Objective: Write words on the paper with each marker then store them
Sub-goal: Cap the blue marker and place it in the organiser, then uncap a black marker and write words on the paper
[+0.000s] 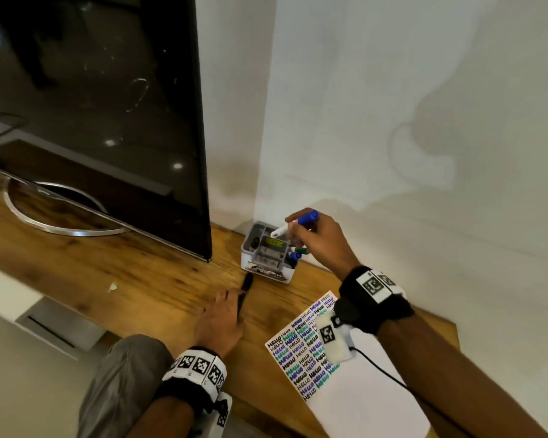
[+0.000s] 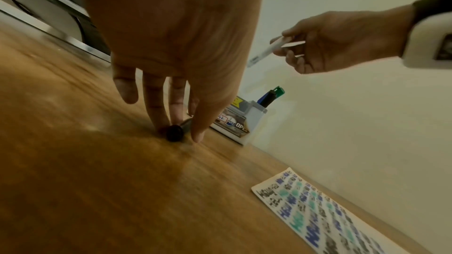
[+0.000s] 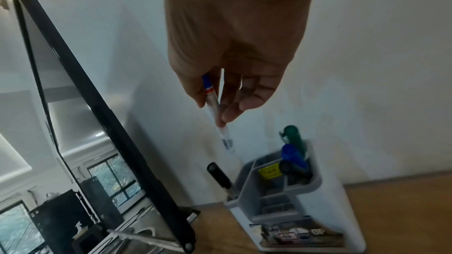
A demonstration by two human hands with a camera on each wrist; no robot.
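Observation:
My right hand [image 1: 298,230] pinches a white marker with a blue cap [image 1: 285,228] and holds it tilted, butt end down, just above the grey-and-white organizer box [image 1: 266,273]. In the right wrist view the marker [image 3: 214,103] points down toward the box [image 3: 318,210]. My left hand [image 1: 234,298] reaches down to the wooden table, its fingertips and thumb pinching a black marker [image 2: 175,132] that lies in front of the box. The paper [image 1: 355,390], covered with rows of "HELLO" in black, blue and green, lies at the right.
A green-capped marker [image 3: 293,136] and a blue-capped one [image 3: 292,156] stand in the box's right compartment, and a black pen [image 3: 218,175] in its left one. A large dark TV [image 1: 108,121] on a metal stand rises left of the box. A white wall runs behind.

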